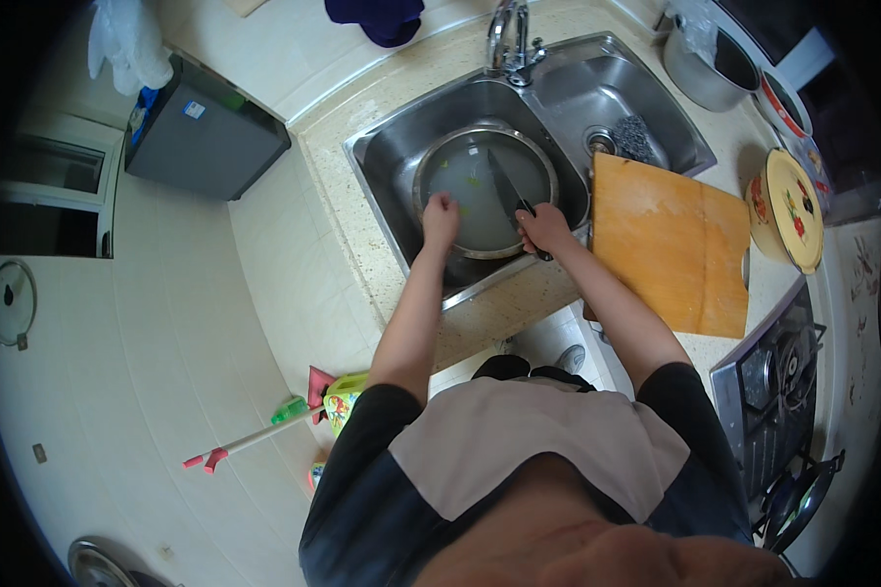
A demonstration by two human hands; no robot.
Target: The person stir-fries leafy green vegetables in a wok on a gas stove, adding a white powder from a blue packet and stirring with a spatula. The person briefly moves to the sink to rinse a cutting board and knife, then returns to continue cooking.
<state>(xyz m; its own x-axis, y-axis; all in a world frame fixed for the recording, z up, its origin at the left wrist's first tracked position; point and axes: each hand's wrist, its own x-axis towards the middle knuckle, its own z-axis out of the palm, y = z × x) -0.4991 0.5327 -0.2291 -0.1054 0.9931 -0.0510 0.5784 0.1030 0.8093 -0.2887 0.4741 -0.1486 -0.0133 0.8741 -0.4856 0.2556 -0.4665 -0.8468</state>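
Observation:
In my right hand [545,229] is the black handle of a kitchen knife [506,181], its broad blade pointing up and left over a round metal basin [484,254]. Cloudy water with a few small green scraps fills the basin, which sits in the left bowl of a steel double sink [382,150]. At the basin's left rim is my left hand [441,219], fingers curled; whether it holds anything is not clear. A large wooden cutting board [668,246] lies on the worktop to the right, overlapping the sink's corner.
A chrome faucet [514,55] stands behind the sink, and a steel scourer [633,138] lies in its right bowl. Along the right are a metal pot [705,70], a yellow lidded enamel pot [789,213] and a gas stove [771,374]. A grey refrigerator [205,136] stands at the upper left.

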